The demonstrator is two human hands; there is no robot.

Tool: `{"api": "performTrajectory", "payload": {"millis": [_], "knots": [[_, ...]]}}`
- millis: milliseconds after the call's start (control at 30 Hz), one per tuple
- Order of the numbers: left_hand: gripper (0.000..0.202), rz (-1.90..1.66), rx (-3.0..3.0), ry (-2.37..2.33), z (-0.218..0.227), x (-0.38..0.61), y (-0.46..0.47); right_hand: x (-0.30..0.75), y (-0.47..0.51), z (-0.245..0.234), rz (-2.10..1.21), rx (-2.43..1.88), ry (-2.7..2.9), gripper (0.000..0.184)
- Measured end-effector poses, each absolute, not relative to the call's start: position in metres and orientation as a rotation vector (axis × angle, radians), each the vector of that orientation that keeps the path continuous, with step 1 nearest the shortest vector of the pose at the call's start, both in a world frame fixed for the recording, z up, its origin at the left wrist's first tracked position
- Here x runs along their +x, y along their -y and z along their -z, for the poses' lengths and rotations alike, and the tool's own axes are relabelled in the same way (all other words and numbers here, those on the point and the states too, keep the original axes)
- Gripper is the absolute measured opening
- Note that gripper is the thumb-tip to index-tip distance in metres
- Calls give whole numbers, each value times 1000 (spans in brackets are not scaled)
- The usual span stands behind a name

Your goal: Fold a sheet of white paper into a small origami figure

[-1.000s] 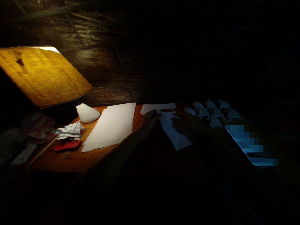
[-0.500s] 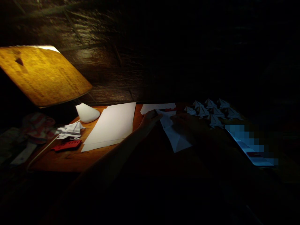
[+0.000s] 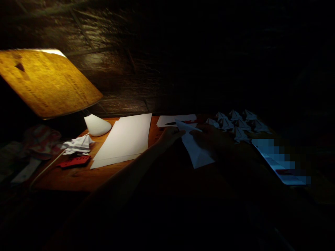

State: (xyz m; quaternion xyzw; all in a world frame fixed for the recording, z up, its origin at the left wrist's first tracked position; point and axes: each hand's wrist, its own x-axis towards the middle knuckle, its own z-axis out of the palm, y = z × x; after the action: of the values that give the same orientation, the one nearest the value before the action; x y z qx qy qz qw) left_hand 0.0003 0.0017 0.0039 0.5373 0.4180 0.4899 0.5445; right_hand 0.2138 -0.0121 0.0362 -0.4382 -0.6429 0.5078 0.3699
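Observation:
A partly folded sheet of white paper (image 3: 196,148), long and creased, is held tilted between my two hands above the dark table. My left hand (image 3: 171,135) grips its upper left edge, fingers closed on it. On the other edge, my right hand (image 3: 205,136) is closed around the paper too, though deep shadow hides most of its fingers. Just behind the hands lies a small stack of white paper (image 3: 170,120), with a dark-bladed knife with a red handle (image 3: 187,122) across it.
Several folded paper figures (image 3: 237,123) stand at the right, near a lit phone-like screen (image 3: 280,164). Leftward are large white sheets (image 3: 125,139), a lamp with a yellow shade (image 3: 49,83) and white base (image 3: 96,125), a crumpled striped paper (image 3: 78,144) and a red object (image 3: 74,161).
My fingers have shifted slightly on the folded paper, and its upper tip stands a bit higher. The knife's dark blade now shows behind my left hand.

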Motion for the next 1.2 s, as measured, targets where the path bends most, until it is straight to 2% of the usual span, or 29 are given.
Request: {"api": "performTrajectory", "payload": {"millis": [167,333,600,833,1033,1200], "knots": [[29,-1132,1408,-1093,1,-2,-6,215,9,-35,-1128,-1130,1768,31],[25,-1131,1389,-1086,-3,-1,-5,216,9,-36,-1048,-1132,1831,23],[22,-1039,1595,-953,-9,0,3,216,10,-36,-1069,-1158,1789,31],[20,-1051,1607,-945,-4,-2,1,217,1,-20,-1339,-946,1588,49],[24,-1062,1595,-961,-5,-2,2,221,-4,-21,-1243,-947,1668,40],[25,-1046,1552,-946,-10,-2,4,224,-2,-25,-1258,-1017,1689,41]]}}
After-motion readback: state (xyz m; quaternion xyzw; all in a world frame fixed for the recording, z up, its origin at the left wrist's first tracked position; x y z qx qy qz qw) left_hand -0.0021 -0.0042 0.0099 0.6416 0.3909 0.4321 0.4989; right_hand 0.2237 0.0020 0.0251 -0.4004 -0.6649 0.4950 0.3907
